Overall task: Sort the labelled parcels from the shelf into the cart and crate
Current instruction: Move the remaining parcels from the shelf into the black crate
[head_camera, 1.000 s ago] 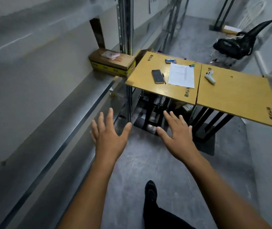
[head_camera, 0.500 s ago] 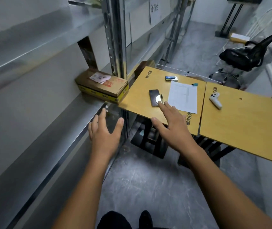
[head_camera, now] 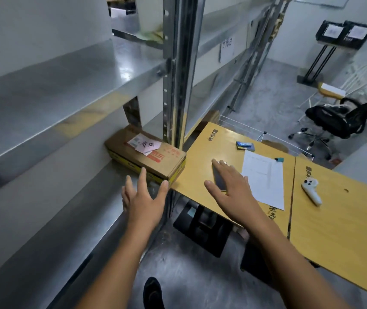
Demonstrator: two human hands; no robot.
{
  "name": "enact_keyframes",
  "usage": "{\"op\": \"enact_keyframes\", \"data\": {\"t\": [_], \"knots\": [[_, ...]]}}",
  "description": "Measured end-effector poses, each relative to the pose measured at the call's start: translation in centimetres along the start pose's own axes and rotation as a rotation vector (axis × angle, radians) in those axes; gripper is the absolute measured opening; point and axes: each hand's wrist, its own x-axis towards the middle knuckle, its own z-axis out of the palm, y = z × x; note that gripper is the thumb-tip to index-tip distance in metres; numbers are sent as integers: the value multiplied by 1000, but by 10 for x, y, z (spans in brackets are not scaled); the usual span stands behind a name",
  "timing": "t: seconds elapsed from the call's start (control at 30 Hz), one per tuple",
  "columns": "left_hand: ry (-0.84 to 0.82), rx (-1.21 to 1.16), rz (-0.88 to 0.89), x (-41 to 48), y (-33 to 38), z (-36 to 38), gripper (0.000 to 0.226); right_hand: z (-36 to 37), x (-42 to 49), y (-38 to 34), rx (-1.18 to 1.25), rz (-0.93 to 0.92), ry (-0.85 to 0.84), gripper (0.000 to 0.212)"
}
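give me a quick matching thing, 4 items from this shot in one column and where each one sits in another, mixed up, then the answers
Items:
1. cardboard parcel
2. phone
3. white controller
4. sheet of paper

Places:
A. on the right-hand table top
B. on the metal shelf, labels on top
C. partly under the right hand
D. on the left-hand table top, right of the phone

Pairs: 1-B, 2-C, 3-A, 4-D
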Motion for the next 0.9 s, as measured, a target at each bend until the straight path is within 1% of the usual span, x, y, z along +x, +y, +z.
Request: {"op": "enact_keyframes", "data": {"t": [0.13,0.37,0.5,0.6,0.77,0.9], "knots": [[-30,2,-34,48,-1,8,79,9,44,-8,20,-2,-13,63],[-38,4,-140,97,-6,30,80,38,91,-6,-18,-36,-147,65],[39,-69,-178,118,-13,47,71,43,125,8,-7,-64,-214,65],[82,-78,-230,128,-16,60,70,48,152,18,-14,-109,-286,65],[207,-153,-258,129,-6,74,68,59,196,36,0,-241,-388,69],[230,-288,-299,129,-9,80,62,75,233,45,53,-297,-463,69]]}}
